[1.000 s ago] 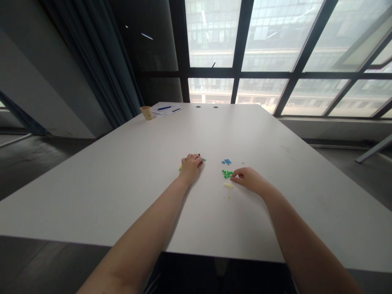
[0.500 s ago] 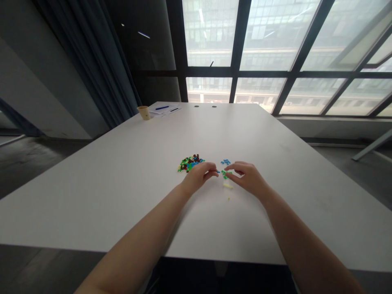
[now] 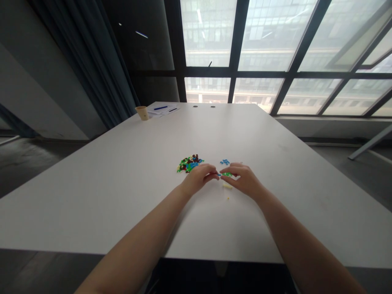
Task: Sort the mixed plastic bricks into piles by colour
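Left hand [image 3: 198, 178] and right hand [image 3: 243, 179] were both half closed, curled toward each other on the white worktop [image 3: 122, 212]. A multicoloured heap of tiny plastic bricks [image 3: 189, 163] lay left of a small cluster of green bricks [image 3: 227, 174]. A tiny blue brick [image 3: 218, 174] sat just left of that cluster at the left hand's fingertips, and the right hand covered its far side; neither grip could be told. Blue bricks [image 3: 224, 162] lay behind the cluster, pale yellow bricks [image 3: 227, 186] in front. A slip of the fingers could have scattered these neighbouring groups together.
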A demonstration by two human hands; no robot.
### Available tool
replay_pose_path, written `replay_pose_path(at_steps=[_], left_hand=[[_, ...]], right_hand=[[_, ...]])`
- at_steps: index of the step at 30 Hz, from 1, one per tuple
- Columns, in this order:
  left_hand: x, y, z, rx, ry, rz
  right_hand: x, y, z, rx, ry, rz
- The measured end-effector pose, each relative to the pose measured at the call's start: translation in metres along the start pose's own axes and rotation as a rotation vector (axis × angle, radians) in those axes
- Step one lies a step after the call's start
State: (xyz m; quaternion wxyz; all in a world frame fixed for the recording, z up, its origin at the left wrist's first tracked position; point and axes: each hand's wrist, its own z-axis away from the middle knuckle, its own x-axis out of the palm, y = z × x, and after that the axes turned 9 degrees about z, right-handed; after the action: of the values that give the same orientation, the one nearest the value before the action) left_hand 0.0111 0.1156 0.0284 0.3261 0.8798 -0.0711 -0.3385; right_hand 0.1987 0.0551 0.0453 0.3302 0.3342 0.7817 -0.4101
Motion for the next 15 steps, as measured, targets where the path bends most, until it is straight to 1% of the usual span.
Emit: replay_pose_path(at_steps=[5,8,10,11,13,15], left_hand=[[0.002,0.0,0.001,-0.013,0.015,-0.011],[0.002,0.0,0.0,-0.043,0.052,-0.065],[0.001,-0.003,-0.001,-0.094,0.102,-0.156],[-0.001,-0.005,-0.002,-0.141,0.134,-0.221],[-0.003,-0.012,-0.003,-0.268,0.198,-0.375],[-0.006,-0.02,-0.002,-0.398,0.239,-0.508]], right_hand=[[0.003,-0.002,-0.001,-0.032,0.009,-0.043],[0.001,0.001,-0.002,-0.018,0.021,-0.024],[0.0,0.008,-0.003,0.058,0.06,0.051],[0.0,0.014,-0.003,0.124,0.086,0.108],[0.001,0.026,-0.004,0.281,0.12,0.237],[0.006,0.037,-0.006,0.418,0.088,0.349]])
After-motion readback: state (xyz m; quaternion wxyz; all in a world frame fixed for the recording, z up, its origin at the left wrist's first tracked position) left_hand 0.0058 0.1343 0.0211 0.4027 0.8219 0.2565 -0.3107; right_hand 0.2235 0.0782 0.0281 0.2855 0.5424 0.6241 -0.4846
